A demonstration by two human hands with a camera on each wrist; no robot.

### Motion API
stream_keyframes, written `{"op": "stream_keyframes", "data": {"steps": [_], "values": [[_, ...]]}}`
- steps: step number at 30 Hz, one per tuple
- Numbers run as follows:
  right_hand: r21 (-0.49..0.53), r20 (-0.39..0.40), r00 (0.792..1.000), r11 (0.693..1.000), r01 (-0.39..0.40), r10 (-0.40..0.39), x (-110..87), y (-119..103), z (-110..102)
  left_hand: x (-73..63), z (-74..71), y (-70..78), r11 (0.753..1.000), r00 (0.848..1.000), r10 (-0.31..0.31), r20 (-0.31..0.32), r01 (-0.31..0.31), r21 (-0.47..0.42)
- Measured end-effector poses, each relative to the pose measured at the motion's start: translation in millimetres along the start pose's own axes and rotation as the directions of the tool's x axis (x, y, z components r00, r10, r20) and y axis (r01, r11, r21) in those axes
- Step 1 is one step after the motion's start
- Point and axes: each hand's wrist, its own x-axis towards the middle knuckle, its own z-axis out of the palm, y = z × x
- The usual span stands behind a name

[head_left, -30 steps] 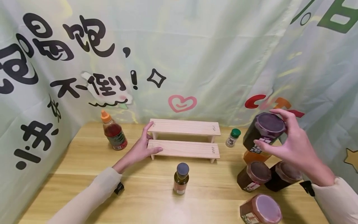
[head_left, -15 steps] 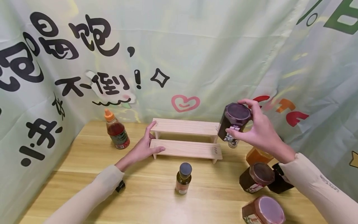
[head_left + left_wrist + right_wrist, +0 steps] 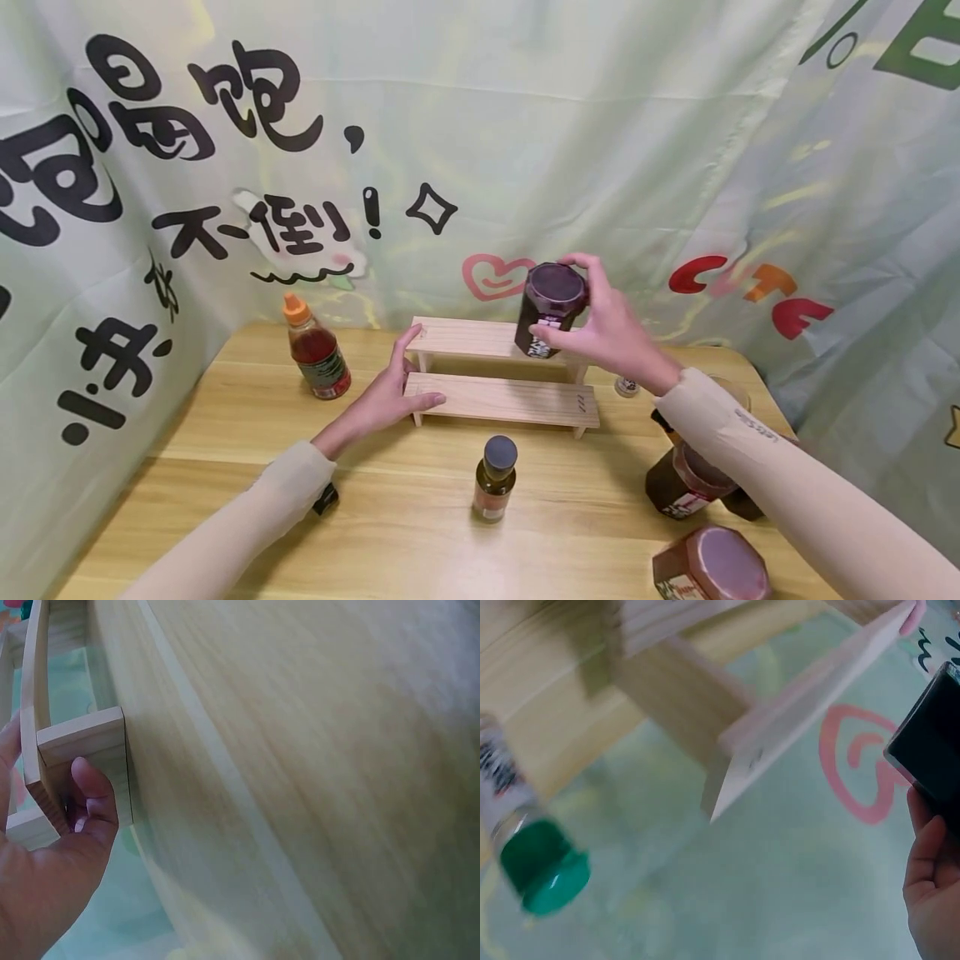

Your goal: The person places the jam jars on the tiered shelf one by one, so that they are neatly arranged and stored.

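Observation:
My right hand [image 3: 613,335] holds a dark jar [image 3: 546,321] with a purple lid, thumb on its front and fingers at its far side. The jar overlaps the right part of the upper board of a two-step wooden shelf [image 3: 498,400]. In the right wrist view, the jar's dark base [image 3: 930,742] appears beyond the upper board [image 3: 817,705]. At the shelf's left end, my left hand [image 3: 382,396] grips the wood, thumb over the lower board. The left wrist view shows curled fingers [image 3: 94,791] around the board's end.
A sauce bottle [image 3: 318,358] with an orange cap stands left of the shelf. A small dark-capped bottle [image 3: 495,483] is in front. Several jars, including a reddish one [image 3: 708,567], stand at right, partly behind my sleeve. A green-capped shaker [image 3: 540,862] stands right of the shelf.
My right hand has carried the dark jar leftward from above the other jars, past the green-capped shaker, to the upper shelf board. My left hand has kept its grip on the shelf.

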Motion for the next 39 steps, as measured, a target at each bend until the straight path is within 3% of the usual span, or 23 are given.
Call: {"op": "stream_keyframes", "data": {"steps": [9,19,27,39], "values": [[0.096,0.068,0.998,0.995,0.002,-0.009,19.2,6.4,40.9,1.8,1.8,-1.3,1.000,1.000,0.000,-0.001,0.000,0.030],[0.051,0.074,0.997,0.998,-0.028,0.024,38.2,2.0,72.7,1.1,-4.4,1.0,0.999,1.000,0.009,0.001,-0.009,0.048],[0.019,0.045,0.998,0.999,-0.048,0.047,46.5,3.7,84.1,1.0,-4.3,0.4,0.998,1.000,0.030,-0.005,-0.030,0.050],[0.066,0.059,0.998,0.997,-0.040,0.036,48.6,6.9,86.2,1.4,-1.0,1.4,0.999,1.000,0.017,0.001,-0.017,0.048]]}}
